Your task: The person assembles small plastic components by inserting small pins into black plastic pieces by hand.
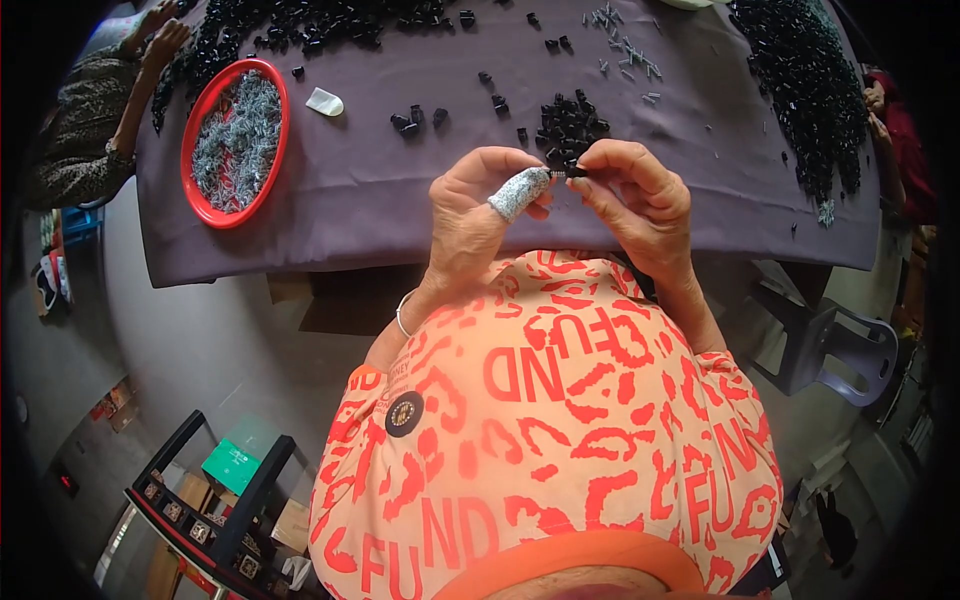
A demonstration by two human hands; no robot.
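My two hands meet just above the table's near edge. A grey cloth finger cover [519,193] wraps the thumb of my left hand [474,205]. That hand pinches one end of a small metal spring [558,174]. Fingertips of my right hand [641,196] close on a small black plastic piece [575,172] at the spring's other end. Whether the spring sits inside the black piece is too small to tell. Just beyond my fingers lies a little heap of similar black pieces [570,125], with several strays to its left.
A red basin [284,130] of metal springs stands at left, beside a white finger cover [325,102]. Large black heaps [800,90] lie at right and far left. Loose springs [635,58] lie far right of centre. Other people's hands [165,45] show at both sides. A plastic stool [840,350] stands right.
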